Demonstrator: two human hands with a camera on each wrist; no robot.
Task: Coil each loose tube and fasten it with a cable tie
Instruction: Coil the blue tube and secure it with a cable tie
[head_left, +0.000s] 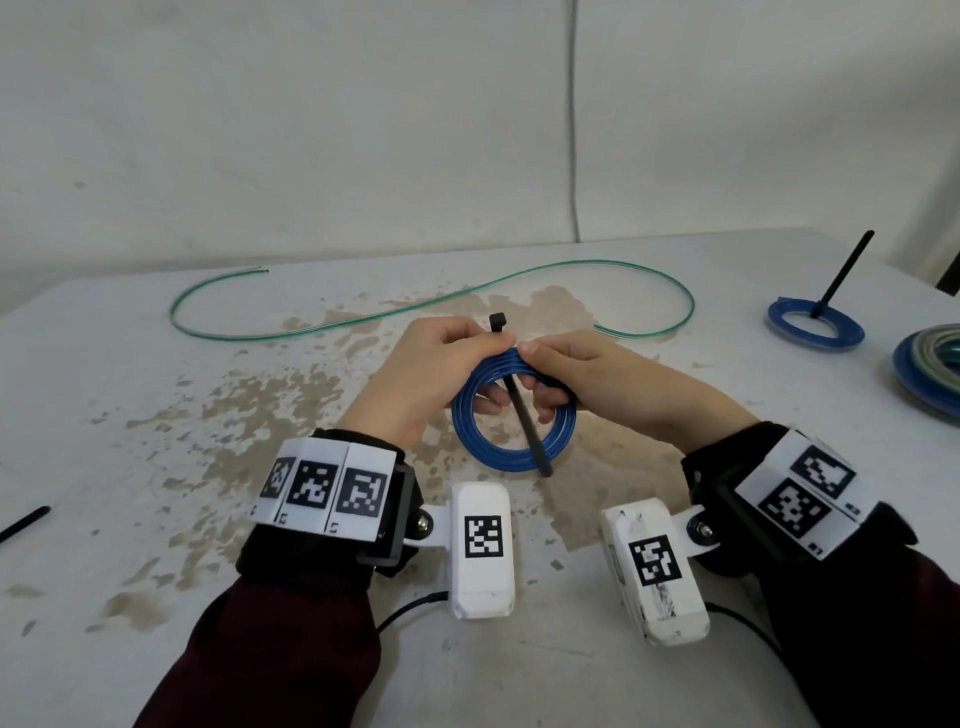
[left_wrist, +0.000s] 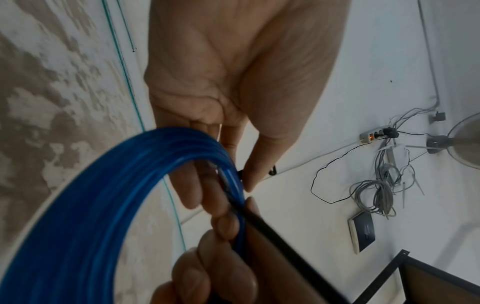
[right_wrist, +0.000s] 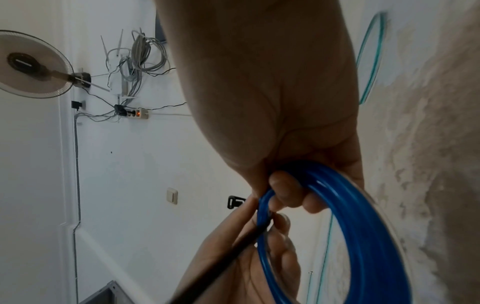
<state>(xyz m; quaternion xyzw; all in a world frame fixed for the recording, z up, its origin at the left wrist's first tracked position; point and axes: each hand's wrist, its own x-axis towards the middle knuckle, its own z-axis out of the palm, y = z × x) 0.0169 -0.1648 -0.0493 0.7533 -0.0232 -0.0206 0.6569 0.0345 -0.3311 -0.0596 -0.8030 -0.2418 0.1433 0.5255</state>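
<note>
A blue tube coil (head_left: 511, 447) is held upright over the stained table (head_left: 208, 415) by both hands at its top. A black cable tie (head_left: 524, 415) crosses the coil, with its head (head_left: 497, 319) sticking up and its tail hanging over the lower rim. My left hand (head_left: 491, 364) pinches the tie against the coil, thumb on top and fingers through the ring. My right hand (head_left: 540, 379) grips the coil beside it. In the left wrist view the left hand (left_wrist: 221, 185) is at the coil (left_wrist: 91, 205) and strap (left_wrist: 285, 246). In the right wrist view the right hand (right_wrist: 272, 191) curls round the coil (right_wrist: 363, 226).
A loose green tube (head_left: 415, 306) snakes across the far side of the table. At the right lie a tied blue coil (head_left: 815, 325) with its tie tail upright and another coil (head_left: 930, 364) at the edge. A spare black tie (head_left: 23, 522) lies at the left edge.
</note>
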